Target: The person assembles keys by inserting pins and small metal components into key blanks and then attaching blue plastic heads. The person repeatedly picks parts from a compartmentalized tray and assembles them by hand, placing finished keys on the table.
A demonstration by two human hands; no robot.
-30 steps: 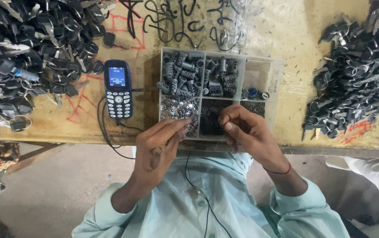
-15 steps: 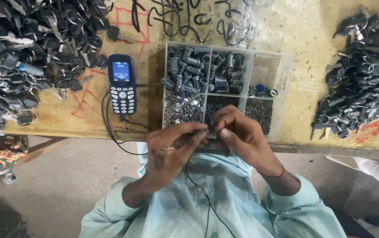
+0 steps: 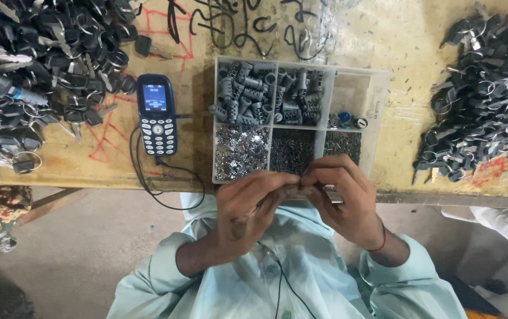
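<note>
There is only the head view, looking down. The person's left hand point(image 3: 248, 210) and right hand point(image 3: 342, 201) meet just at the near edge of the bench point(image 3: 407, 65). Both hands are curled almost shut, and the fingertips pinch a small dark part point(image 3: 300, 188) between them. The part is too tiny and too hidden to tell what it is. It sits in the air right in front of the clear parts tray point(image 3: 378, 112), above the person's light blue shirt point(image 3: 301, 277).

One second ago the hands were a little apart, each near the tray's front edge. Half a second ago they came close. Now the fingers touch around the small part, so the hands look like they are working it together.

The tray holds grey cylinders point(image 3: 248, 97) in the far boxes and tiny shiny bits point(image 3: 241, 150) in the near ones. A dark blue phone point(image 3: 156, 113) lies just left of the tray, with a black cable point(image 3: 159, 183) going off the bench edge. A big heap of black keys point(image 3: 35, 77) lies far left, and another key pile point(image 3: 484, 100) lies at the right. These things lie in the same spots as before; only the picture has slid a little.
</note>
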